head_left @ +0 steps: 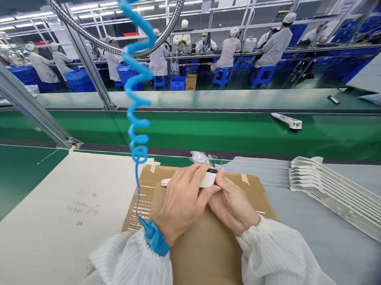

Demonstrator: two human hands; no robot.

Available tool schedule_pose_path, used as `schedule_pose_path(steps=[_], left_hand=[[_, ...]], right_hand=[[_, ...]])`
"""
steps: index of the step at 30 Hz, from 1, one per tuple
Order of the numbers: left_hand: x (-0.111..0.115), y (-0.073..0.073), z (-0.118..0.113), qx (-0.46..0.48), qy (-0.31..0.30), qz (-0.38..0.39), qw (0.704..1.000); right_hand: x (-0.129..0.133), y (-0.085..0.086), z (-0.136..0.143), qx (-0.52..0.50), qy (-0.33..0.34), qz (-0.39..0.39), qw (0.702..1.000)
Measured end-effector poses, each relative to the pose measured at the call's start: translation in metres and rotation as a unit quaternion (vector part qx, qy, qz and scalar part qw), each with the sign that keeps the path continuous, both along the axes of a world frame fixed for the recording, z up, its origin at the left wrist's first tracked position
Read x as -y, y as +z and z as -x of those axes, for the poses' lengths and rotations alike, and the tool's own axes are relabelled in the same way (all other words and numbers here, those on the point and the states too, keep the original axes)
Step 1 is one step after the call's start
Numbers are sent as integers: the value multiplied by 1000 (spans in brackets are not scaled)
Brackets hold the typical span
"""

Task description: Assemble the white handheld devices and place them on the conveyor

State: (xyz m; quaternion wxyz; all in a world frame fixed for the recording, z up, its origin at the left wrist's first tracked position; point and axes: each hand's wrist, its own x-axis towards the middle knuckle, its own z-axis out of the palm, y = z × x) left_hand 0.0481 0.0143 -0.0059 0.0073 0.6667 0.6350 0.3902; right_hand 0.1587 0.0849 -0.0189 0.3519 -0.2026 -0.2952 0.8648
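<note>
My left hand (184, 193) is wrapped over a slim white plastic piece (207, 180) with a black end, whose narrow tip sticks out to the left of my fingers. At the black end, my right hand (230, 200) grips the same piece with thumb and fingers. Both hands are just above a brown cardboard sheet (213, 254). Most of the piece is hidden behind my left fingers. Around my left wrist sits a blue wrist strap (156, 237) joined to a coiled blue cord (139, 88).
Several nested white plastic parts (337, 192) lie at the right. A small clear plastic bag (200, 157) is behind the cardboard. On the green conveyor belt (194, 130) rests a white handle-like part (287, 121). A white sheet (62, 204) covers the left. Several people work beyond.
</note>
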Motion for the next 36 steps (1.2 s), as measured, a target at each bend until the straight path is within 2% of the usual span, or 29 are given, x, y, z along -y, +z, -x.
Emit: schedule_pose_path(steps=[3,6,11,15,21,28,32,36], left_hand=[[2,-3,10,11,-5,55,998],[2,-2,13,-16,16,107,994],[6,5,-4,-83,6,174,981],[10,0,-21,-129,-14,192,973],[11,-5,-27,-211,-12,168,963],[13,4,-24,-187,-24,187,964],[11,6,-25,-108,2,217,970],[10,2,-28,-110,29,226,967]], right_hand=[[-6,5,-5,2,4,27,1000],[-14,11,-9,-7,-28,77,997],[-21,18,-9,24,-101,150,983],[-17,23,-8,54,-155,172,971],[-13,28,-11,93,-152,207,962],[-15,25,-13,72,-147,170,972],[-15,19,-11,43,-126,131,982],[-10,14,-6,19,-93,114,989]])
